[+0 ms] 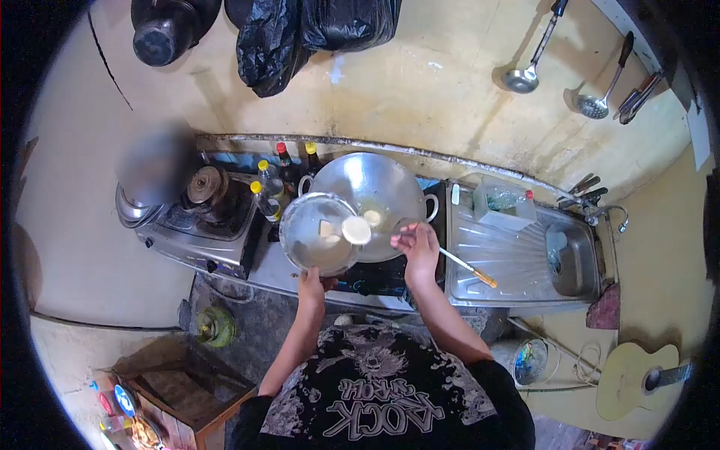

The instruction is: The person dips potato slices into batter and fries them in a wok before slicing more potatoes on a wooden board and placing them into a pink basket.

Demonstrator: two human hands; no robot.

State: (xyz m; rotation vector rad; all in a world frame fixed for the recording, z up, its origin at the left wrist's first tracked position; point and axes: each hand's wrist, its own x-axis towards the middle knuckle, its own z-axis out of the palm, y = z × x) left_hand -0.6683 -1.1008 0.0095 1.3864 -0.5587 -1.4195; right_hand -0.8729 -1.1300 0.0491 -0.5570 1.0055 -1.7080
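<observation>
My left hand (311, 286) grips the near rim of a round metal bowl (296, 251), tilted beside the wok. Pale pieces (326, 228) lie inside it, and a round white piece (356, 231) shows at its right rim. The large two-handled wok (394, 180) sits on the stove, with another pale round piece (372, 217) in it. Over the wok's right side, my right hand (418, 251) has its fingers closed around a long-handled cooking utensil (469, 268). The handle ends in a wooden tip to the right; its head cannot be made out.
Several bottles (270, 180) stand left of the wok, near a second stove (240, 236) carrying a dark pot (210, 191). Right of the wok is a steel sink (577, 262) with a clear plastic box (504, 206) on its drainboard. Ladles (521, 80) hang on the wall.
</observation>
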